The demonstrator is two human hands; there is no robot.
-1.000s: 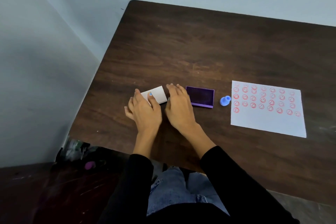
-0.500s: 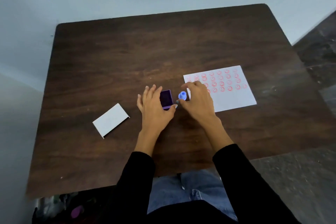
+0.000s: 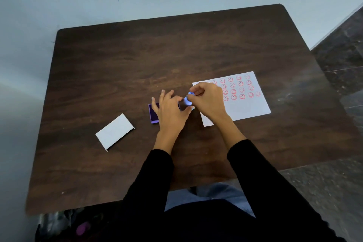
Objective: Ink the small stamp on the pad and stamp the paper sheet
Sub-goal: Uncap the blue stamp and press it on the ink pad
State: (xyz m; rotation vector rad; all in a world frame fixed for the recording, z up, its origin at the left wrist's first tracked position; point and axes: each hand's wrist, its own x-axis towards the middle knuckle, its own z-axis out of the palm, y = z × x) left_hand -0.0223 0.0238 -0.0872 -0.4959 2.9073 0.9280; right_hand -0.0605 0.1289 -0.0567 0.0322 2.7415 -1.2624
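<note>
Right hand pinched our small blue rounded stamp over purple ink pad; left hand lay flat, fingers spread, on pad; smiley-printed paper sheet beside.

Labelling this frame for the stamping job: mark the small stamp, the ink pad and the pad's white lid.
small stamp [image 3: 189, 98], head view, blue knob in the right hand's fingers.
ink pad [image 3: 153, 113], head view, left purple part.
white lid [image 3: 114, 131], head view, middle of top face.

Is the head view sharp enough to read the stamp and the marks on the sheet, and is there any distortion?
Head view: the blue stamp is smeared in the right hand; red marks on the paper sheet read as soft faces; table edges bow, wide-angle.
</note>
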